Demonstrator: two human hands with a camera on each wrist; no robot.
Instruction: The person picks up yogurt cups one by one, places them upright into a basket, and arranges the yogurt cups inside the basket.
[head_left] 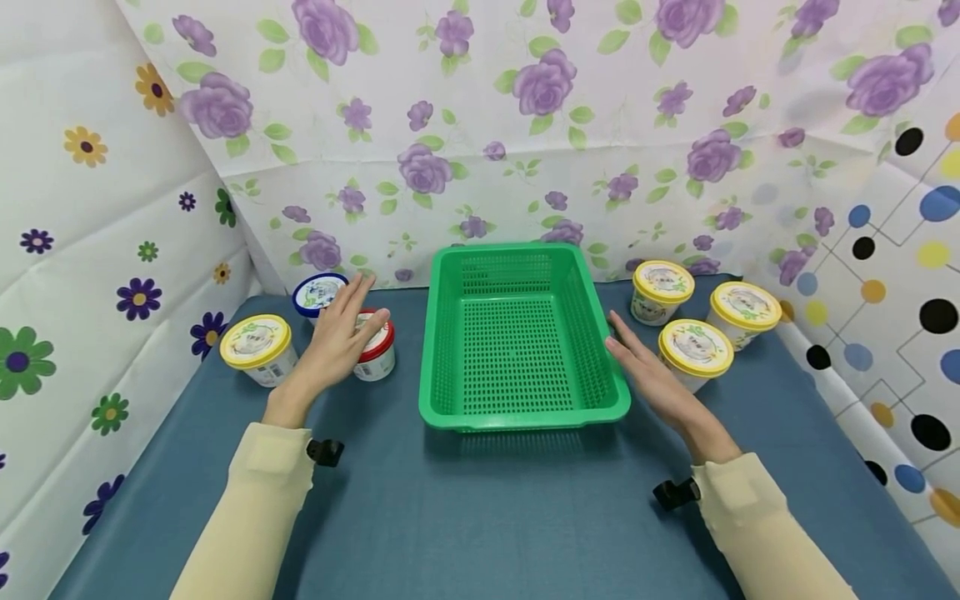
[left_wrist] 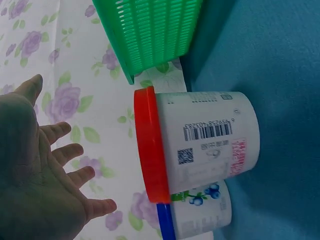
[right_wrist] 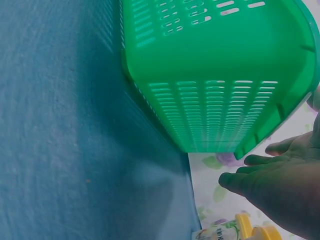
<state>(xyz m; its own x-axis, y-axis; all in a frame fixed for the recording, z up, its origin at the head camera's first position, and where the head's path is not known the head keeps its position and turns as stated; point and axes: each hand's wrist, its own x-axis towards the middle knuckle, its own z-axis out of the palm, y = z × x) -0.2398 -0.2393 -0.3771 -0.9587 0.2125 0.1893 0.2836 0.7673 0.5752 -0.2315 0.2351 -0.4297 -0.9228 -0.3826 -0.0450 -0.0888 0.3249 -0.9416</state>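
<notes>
My left hand point(head_left: 335, 340), fingers spread, hovers over the left group of tubs and holds nothing. Beneath and beside it are a red-lidded tub point(head_left: 375, 354) and a blue-lidded tub point(head_left: 315, 293), both partly covered by the hand in the head view. A yellow-lidded tub point(head_left: 257, 346) stands left of the wrist. In the left wrist view the red-lidded tub point(left_wrist: 200, 142) shows its barcode side. My right hand point(head_left: 656, 382) has straight fingers, their tips right at the right rim of a green plastic basket point(head_left: 525, 419). Nothing lies in the basket.
To the right stand three more yellow-lidded tubs: one at the back point(head_left: 662, 287), one at the far right point(head_left: 744, 308) and one nearer point(head_left: 696, 350), close beside my right hand. Blue cloth point(head_left: 510, 517) covers the table. Patterned sheets point(head_left: 480, 158) hang behind and at both sides.
</notes>
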